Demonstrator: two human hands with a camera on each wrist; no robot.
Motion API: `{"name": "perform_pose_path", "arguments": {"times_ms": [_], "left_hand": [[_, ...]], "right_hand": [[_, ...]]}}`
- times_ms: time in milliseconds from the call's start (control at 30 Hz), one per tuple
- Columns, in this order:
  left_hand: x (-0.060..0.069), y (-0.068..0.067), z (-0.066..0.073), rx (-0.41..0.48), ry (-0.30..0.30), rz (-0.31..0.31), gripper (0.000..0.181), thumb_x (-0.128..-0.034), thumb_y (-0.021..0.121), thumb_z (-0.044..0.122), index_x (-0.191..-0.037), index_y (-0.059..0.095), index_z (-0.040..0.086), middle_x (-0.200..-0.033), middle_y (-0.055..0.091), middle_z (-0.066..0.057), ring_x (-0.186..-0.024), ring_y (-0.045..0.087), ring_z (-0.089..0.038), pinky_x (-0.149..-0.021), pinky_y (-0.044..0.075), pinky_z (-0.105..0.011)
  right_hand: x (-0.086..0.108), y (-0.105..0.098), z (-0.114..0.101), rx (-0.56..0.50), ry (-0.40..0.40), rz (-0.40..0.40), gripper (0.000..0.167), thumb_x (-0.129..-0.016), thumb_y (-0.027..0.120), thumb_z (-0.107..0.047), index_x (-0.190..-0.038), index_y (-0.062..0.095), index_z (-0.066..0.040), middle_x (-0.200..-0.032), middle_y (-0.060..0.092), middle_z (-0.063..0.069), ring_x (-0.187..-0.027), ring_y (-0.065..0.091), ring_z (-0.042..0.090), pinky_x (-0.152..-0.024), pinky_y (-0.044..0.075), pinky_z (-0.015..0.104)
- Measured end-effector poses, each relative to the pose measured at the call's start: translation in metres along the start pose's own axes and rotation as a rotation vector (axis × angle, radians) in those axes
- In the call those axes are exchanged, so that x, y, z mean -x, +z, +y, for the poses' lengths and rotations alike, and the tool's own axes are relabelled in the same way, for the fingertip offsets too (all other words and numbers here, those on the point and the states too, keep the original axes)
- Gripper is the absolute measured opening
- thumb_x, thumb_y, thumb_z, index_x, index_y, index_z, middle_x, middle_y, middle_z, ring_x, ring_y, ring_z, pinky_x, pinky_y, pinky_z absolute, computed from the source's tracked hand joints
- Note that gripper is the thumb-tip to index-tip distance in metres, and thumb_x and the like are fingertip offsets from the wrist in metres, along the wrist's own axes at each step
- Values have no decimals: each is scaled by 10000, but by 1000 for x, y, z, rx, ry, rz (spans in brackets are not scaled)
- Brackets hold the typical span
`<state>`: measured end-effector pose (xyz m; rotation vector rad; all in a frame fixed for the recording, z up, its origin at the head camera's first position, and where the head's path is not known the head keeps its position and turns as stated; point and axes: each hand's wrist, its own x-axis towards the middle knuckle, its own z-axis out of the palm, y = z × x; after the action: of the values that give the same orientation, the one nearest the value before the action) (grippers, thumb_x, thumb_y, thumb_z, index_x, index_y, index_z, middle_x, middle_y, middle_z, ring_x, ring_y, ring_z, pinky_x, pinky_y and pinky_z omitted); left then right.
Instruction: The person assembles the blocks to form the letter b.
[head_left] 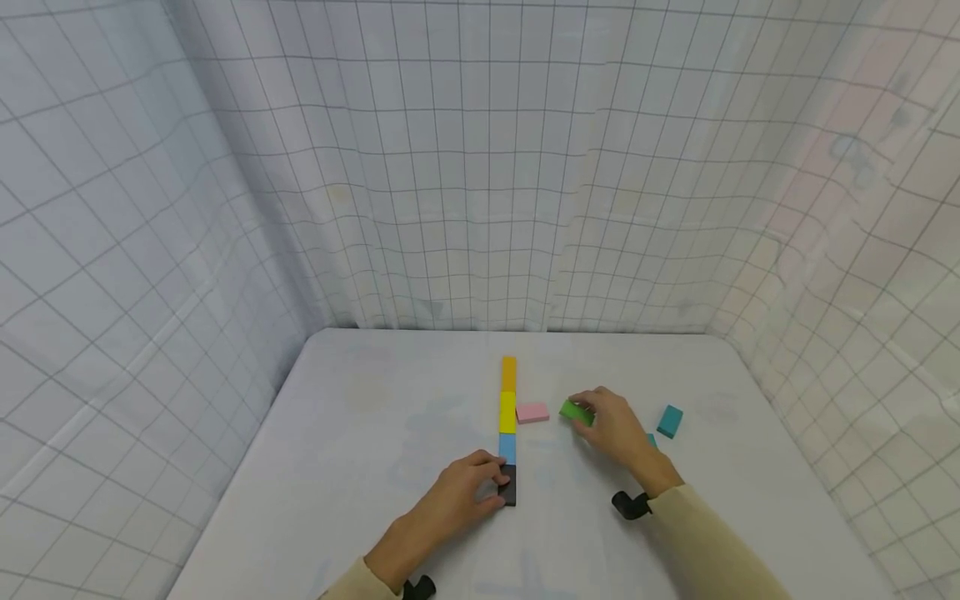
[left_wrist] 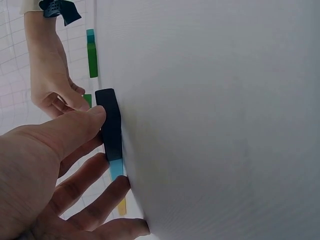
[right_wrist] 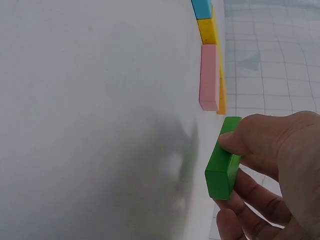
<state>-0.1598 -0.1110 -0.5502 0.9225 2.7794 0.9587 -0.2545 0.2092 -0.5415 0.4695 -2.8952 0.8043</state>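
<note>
My right hand (head_left: 611,427) pinches a green block (right_wrist: 220,160) between thumb and fingers, just right of a pink block (head_left: 532,412). In the right wrist view the green block is tilted, apart from the pink one. My left hand (head_left: 461,492) grips a black block (left_wrist: 110,125), with the thumb on its near end. That black block (head_left: 508,486) is the near end of a straight line with a light blue block (head_left: 507,448), a yellow block (head_left: 507,412) and an orange block (head_left: 509,374). The pink block sticks out rightward from beside the yellow one.
A teal block (head_left: 670,421) lies right of my right hand, and another teal piece (head_left: 652,440) is partly hidden behind that wrist. The left wrist view shows another green block (left_wrist: 92,60) there. Grid-patterned white curtains (head_left: 480,167) surround the white table (head_left: 360,433).
</note>
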Motion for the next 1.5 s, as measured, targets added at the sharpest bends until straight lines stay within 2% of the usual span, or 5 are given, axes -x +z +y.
{"name": "perform_pose_path", "arguments": {"times_ms": [267, 867, 1500], "left_hand": [[0, 1, -1, 4, -26, -8, 177, -1021, 922, 124, -1181, 847, 113, -1468, 772, -113, -1310, 793, -331, -1102, 682, -510], [1, -1, 0, 15, -11, -4, 181, -1016, 921, 104, -1181, 848, 89, -1461, 773, -131, -1304, 795, -349, -1103, 681, -527], [2, -3, -1, 11, 12, 10, 170, -1014, 924, 103, -1160, 838, 89, -1453, 769, -138, -1288, 798, -352, -1084, 688, -516]], "right_hand": [[-3, 8, -1, -3, 4, -29, 369, -999, 887, -40, -1361, 821, -12, -1205, 792, 150, -1072, 770, 269, -953, 687, 490], [-6, 20, 0, 5, 24, -37, 355, -996, 897, -51, -1346, 833, -35, -1152, 787, 108, -1035, 762, 230, -944, 687, 475], [-7, 22, -4, -18, 30, -25, 340, -999, 894, -53, -1335, 843, -39, -1155, 794, 98, -1031, 754, 212, -959, 688, 462]]}}
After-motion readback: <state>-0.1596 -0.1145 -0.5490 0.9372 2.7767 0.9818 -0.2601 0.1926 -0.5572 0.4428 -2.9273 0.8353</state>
